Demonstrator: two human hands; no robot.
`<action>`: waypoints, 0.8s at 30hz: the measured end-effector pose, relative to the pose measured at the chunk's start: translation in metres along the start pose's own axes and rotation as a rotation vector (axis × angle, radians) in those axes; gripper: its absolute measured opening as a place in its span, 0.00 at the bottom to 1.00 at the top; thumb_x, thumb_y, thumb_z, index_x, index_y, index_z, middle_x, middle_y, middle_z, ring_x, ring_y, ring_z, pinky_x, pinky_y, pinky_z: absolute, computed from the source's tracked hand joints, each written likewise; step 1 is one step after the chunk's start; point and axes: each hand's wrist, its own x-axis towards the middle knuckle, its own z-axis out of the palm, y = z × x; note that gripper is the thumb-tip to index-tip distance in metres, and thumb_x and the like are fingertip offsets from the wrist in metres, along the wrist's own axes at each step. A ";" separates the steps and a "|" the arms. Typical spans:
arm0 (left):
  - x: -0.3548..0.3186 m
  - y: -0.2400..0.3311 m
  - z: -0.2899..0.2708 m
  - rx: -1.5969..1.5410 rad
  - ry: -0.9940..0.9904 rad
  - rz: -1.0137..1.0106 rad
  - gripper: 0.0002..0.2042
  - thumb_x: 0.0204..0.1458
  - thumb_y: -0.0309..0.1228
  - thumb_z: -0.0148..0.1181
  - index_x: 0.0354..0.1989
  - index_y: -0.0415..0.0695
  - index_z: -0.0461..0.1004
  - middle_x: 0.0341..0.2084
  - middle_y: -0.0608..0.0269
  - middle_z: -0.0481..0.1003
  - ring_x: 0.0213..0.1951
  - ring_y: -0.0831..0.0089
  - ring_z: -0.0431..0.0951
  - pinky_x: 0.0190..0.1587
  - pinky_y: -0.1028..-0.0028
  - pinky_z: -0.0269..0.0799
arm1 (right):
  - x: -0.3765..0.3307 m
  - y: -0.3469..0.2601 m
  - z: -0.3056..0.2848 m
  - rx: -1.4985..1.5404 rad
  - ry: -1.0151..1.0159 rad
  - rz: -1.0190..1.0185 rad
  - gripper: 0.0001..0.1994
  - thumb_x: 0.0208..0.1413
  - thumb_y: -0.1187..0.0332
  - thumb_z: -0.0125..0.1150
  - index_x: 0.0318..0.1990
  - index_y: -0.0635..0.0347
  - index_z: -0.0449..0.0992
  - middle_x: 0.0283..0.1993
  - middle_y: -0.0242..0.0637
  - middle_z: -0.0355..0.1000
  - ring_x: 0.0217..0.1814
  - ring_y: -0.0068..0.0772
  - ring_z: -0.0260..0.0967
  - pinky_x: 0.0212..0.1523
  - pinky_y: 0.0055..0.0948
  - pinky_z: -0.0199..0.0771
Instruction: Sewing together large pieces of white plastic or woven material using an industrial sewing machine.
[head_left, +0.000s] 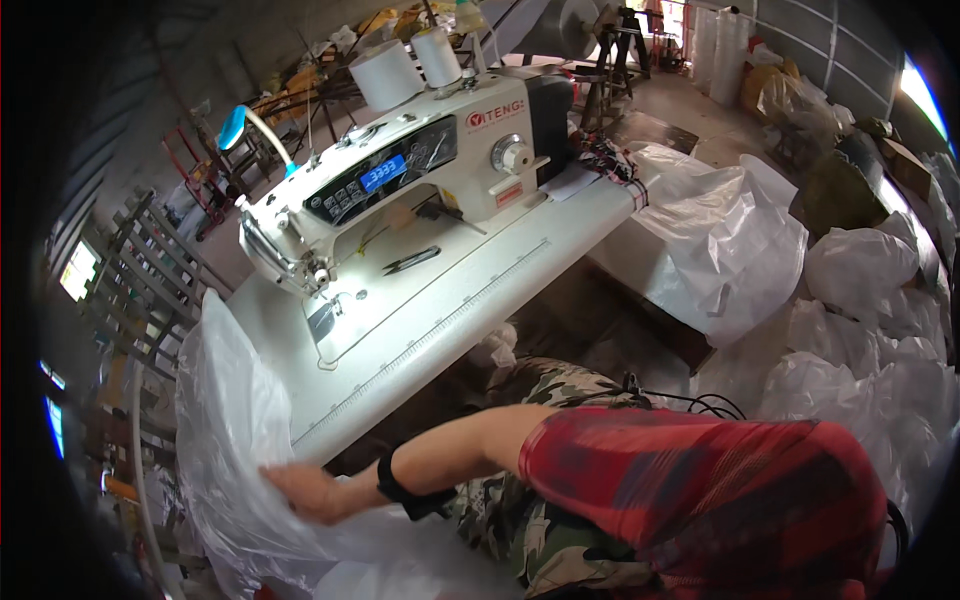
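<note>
My right hand reaches across my lap to the lower left, a black band on its wrist. Its fingers curl into a clear plastic sheet that hangs off the left end of the white sewing table. On the table stands a white industrial sewing machine with a lit blue display, its needle end toward the sheet. Small black thread snips lie on the machine bed. My left hand is out of view.
Two white thread cones stand on top of the machine. More clear plastic drapes off the table's right end, and stuffed white bags are piled on the right. A black cable runs by my knees. Metal racks stand at the left.
</note>
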 end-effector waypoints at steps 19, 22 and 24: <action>0.119 0.125 -0.205 0.376 0.552 0.834 0.29 0.62 0.49 0.48 0.56 0.30 0.66 0.53 0.44 0.71 0.50 0.59 0.77 0.48 0.66 0.79 | -0.016 -0.060 -0.109 0.642 -0.536 0.023 0.13 0.64 0.66 0.53 0.49 0.65 0.76 0.44 0.40 0.79 0.42 0.26 0.78 0.43 0.21 0.74; 0.143 0.140 -0.215 -0.158 0.473 0.552 0.27 0.62 0.40 0.54 0.59 0.28 0.64 0.56 0.41 0.68 0.56 0.55 0.72 0.60 0.61 0.68 | -0.050 -0.049 -0.102 0.556 -0.617 0.119 0.14 0.65 0.64 0.52 0.49 0.66 0.76 0.42 0.38 0.79 0.41 0.22 0.77 0.43 0.21 0.75; 0.162 0.152 -0.226 -0.818 0.235 0.302 0.20 0.62 0.32 0.50 0.57 0.30 0.67 0.53 0.44 0.72 0.55 0.57 0.73 0.60 0.60 0.69 | -0.073 -0.042 -0.093 0.534 -0.745 0.013 0.15 0.64 0.62 0.53 0.47 0.66 0.77 0.39 0.35 0.79 0.41 0.20 0.74 0.48 0.24 0.75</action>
